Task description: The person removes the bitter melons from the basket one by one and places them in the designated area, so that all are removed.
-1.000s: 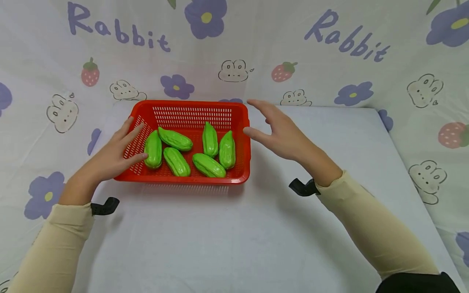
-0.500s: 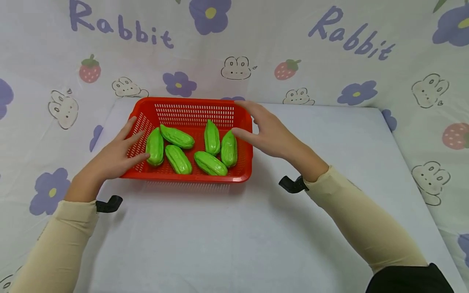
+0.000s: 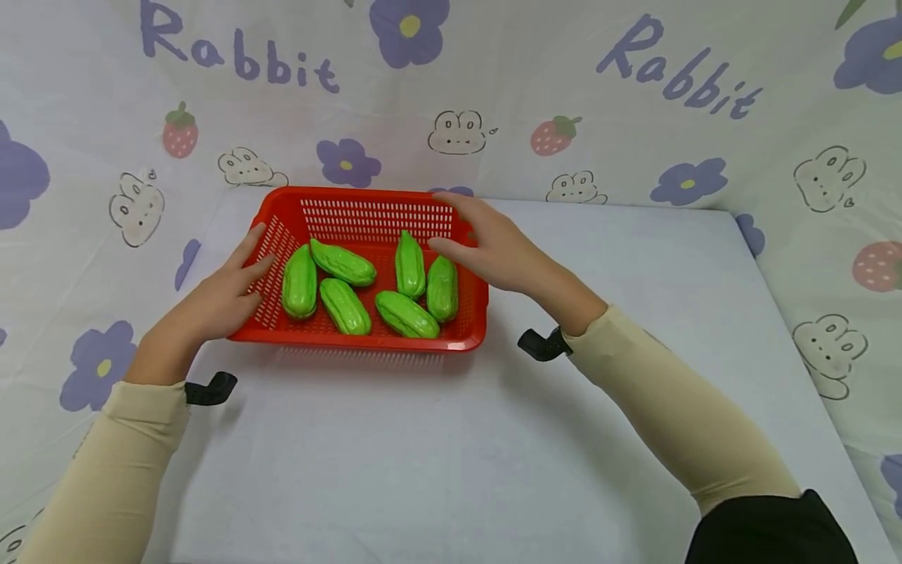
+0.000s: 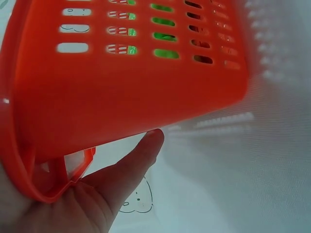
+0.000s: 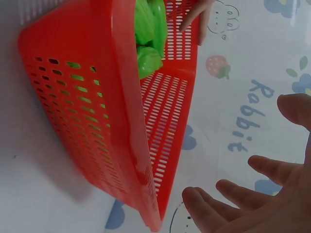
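Note:
A red slotted plastic basket (image 3: pixel 352 343) stands at the back left of the white table, holding several bright green, ridged, bitter-melon-like vegetables (image 3: pixel 301 282). My left hand (image 3: pixel 214 305) is at the basket's left end, its fingers spread and fairly straight over the rim. In the left wrist view, one digit (image 4: pixel 138 158) points along the outside of the basket wall; the other digits are hidden. Above the basket's right end hovers my right hand (image 3: pixel 496 247), thumb and fingers apart. The right wrist view shows nothing between its fingers (image 5: pixel 201 208).
The table (image 3: pixel 451 454) has a white cover. Behind it and at the sides hangs a cloth (image 3: pixel 507 78) printed with rabbits, strawberries and flowers. Black wrist mounts (image 3: pixel 211 389) stick out from both sleeves.
My right hand has moved left, from beside the basket to over its right end. The left thumb has drawn back from the basket's inside. The vegetables lie as before.

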Tool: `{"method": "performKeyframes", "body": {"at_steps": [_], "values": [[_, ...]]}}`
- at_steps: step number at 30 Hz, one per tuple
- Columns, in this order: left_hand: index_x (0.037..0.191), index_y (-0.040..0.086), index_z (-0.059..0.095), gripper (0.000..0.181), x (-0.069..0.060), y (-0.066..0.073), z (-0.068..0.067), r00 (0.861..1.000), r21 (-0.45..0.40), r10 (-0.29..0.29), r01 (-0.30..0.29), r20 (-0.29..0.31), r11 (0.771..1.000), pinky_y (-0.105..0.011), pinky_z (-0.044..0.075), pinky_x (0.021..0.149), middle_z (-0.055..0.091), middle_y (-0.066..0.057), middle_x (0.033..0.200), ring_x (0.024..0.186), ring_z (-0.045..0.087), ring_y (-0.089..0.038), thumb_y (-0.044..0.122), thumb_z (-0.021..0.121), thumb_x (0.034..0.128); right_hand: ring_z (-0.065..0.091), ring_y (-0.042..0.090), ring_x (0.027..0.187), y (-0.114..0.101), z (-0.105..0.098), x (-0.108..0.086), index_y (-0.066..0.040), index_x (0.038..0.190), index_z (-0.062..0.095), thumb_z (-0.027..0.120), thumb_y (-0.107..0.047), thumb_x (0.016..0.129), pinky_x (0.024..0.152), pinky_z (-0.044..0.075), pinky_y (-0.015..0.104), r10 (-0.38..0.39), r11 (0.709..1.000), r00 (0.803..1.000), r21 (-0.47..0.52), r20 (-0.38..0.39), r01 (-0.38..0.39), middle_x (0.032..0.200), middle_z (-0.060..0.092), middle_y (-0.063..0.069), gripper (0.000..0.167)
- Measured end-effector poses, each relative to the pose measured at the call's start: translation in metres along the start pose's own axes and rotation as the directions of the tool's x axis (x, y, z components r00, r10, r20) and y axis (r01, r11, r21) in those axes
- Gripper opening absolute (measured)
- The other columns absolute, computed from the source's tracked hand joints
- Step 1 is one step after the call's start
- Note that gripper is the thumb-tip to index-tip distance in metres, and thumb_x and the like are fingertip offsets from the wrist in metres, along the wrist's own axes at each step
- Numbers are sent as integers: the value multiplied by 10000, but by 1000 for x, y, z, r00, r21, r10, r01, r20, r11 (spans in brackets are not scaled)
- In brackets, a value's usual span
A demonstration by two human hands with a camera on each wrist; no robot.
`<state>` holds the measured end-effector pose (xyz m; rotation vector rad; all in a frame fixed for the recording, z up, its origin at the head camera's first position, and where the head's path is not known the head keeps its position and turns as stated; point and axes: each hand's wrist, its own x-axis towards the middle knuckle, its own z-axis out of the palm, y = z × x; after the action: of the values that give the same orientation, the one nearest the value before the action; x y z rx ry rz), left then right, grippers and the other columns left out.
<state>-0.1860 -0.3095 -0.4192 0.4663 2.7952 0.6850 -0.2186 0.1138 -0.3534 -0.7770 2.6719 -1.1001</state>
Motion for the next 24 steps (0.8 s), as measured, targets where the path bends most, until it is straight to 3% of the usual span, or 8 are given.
{"method": "performKeyframes", "body": {"at_steps": [15, 24], "values": [[1674, -78, 261, 690, 0, 3, 0, 1000, -4, -13, 13, -14, 1000, -706, 279, 1213, -146, -37, 1813, 1629, 135, -460, 26, 461, 1022, 419, 255, 1538, -5, 7, 28, -124, 1676, 398, 651, -365, 1066, 1241, 362, 505, 15, 998, 997, -61, 72, -10, 1661, 475, 57, 703], [1705, -38, 192, 738, 1, 3, 2, 999, -16, -19, 19, -27, 1000, -702, 289, 1210, -140, -16, 1814, 1639, 122, -434, 27, 470, 1025, 475, 259, 1489, -4, 17, 39, -105, 1668, 397, 683, -326, 1043, 1203, 423, 493, 69, 996, 992, -59, 110, -63, 1621, 515, 89, 722]]}}
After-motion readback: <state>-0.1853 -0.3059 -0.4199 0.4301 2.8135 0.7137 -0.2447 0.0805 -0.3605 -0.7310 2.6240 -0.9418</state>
